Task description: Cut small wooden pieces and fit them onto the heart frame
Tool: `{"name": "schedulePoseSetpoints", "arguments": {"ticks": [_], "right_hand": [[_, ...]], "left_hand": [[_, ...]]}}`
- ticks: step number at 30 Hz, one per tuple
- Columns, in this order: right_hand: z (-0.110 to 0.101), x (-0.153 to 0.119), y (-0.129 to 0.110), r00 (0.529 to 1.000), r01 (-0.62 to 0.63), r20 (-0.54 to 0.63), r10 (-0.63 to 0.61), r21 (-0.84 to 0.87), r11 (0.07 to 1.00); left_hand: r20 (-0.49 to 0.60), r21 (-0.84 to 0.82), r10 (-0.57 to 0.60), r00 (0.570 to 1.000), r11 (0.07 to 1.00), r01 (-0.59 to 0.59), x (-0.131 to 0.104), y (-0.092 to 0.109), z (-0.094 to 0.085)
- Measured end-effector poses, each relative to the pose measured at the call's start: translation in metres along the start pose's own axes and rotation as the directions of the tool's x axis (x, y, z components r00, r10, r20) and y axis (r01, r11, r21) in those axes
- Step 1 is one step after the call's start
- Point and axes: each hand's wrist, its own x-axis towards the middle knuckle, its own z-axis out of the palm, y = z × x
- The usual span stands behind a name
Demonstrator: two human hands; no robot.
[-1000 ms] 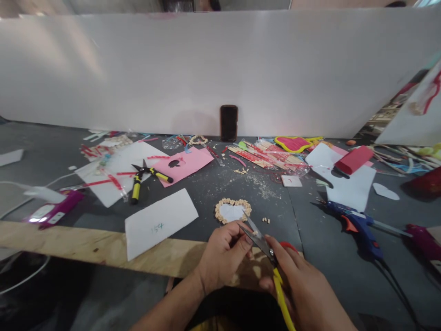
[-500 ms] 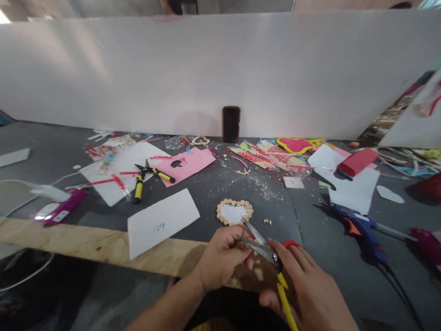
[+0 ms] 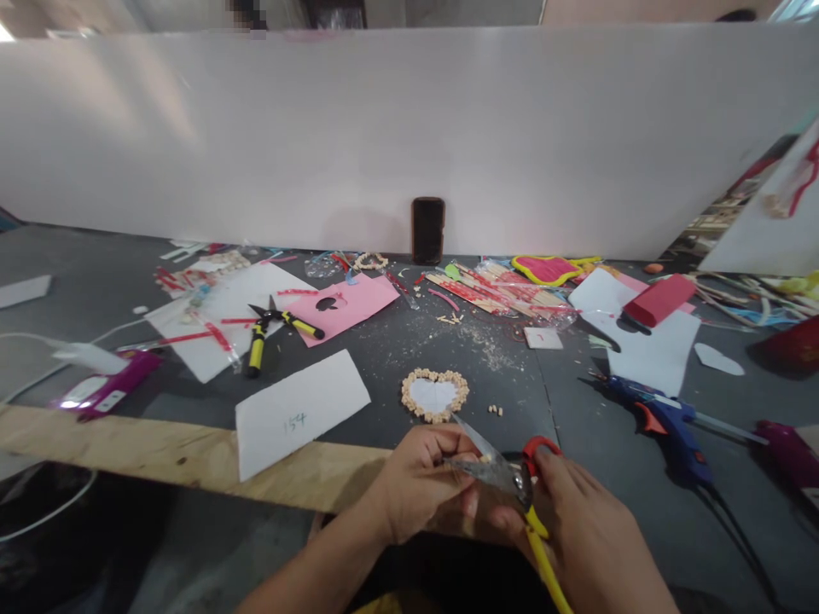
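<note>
My right hand (image 3: 589, 503) is closed around scissors (image 3: 519, 482) with one red and one yellow handle. Their blades are spread and point up and left, over the fingers of my left hand (image 3: 426, 477). Those fingers are pinched together near the blades. A tiny pale piece (image 3: 486, 459) shows between the blades; my left fingertips are partly hidden behind the metal. Just beyond my hands, a white heart (image 3: 433, 395) edged with small wooden-looking bits lies on the dark table. A few loose bits (image 3: 495, 410) lie to its right.
On the left are yellow-and-black pliers (image 3: 269, 328), pink paper (image 3: 345, 305) and a white card (image 3: 304, 414). A blue glue gun (image 3: 671, 426) with its cord lies at right. A phone (image 3: 428, 230) leans on the white panel (image 3: 384, 128); sticks in plastic wrap (image 3: 499, 290) and crumbs lie before it.
The scissors have shifted slightly down and right with my right hand. Their red handle shows more, and a pale piece is now visible between the blades. My left hand has barely moved.
</note>
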Motion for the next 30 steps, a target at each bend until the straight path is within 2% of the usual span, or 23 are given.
{"name": "schedulePoseSetpoints", "arguments": {"ticks": [3,7,16,20,23,26,28,30], "right_hand": [[0.003,0.002,-0.004,0.999,0.026,0.025,-0.025,-0.023,0.999],[0.008,0.006,-0.008,0.997,0.027,0.069,-0.03,0.05,0.998],[0.009,0.014,0.004,0.989,0.015,0.145,-0.016,0.011,1.0],[0.006,0.016,0.005,0.99,-0.018,0.143,0.016,0.013,1.0],[0.003,0.016,0.003,0.989,-0.036,0.141,0.033,0.014,0.999],[0.002,0.013,0.002,0.992,-0.016,0.126,0.017,-0.007,1.0],[0.001,0.011,0.001,0.995,0.008,0.103,-0.006,-0.019,1.0],[0.0,0.012,0.0,0.997,0.022,0.08,-0.02,-0.025,0.999]], "left_hand": [[0.002,0.056,-0.001,1.0,0.998,0.001,-0.001,0.007,0.002],[0.015,0.085,-0.011,1.0,0.996,0.01,-0.003,0.014,0.002],[-0.14,0.07,0.013,0.99,0.998,-0.003,0.001,0.007,0.001],[-0.163,0.146,0.119,0.979,0.985,-0.095,0.002,0.007,0.005],[-0.223,0.315,0.253,0.941,0.933,-0.176,0.002,0.004,0.007],[-0.224,0.441,0.368,0.903,0.864,-0.242,0.001,0.002,0.009],[-0.218,0.469,0.396,0.892,0.844,-0.26,0.001,0.002,0.009],[-0.216,0.446,0.37,0.904,0.861,-0.246,0.0,0.004,0.009]]}}
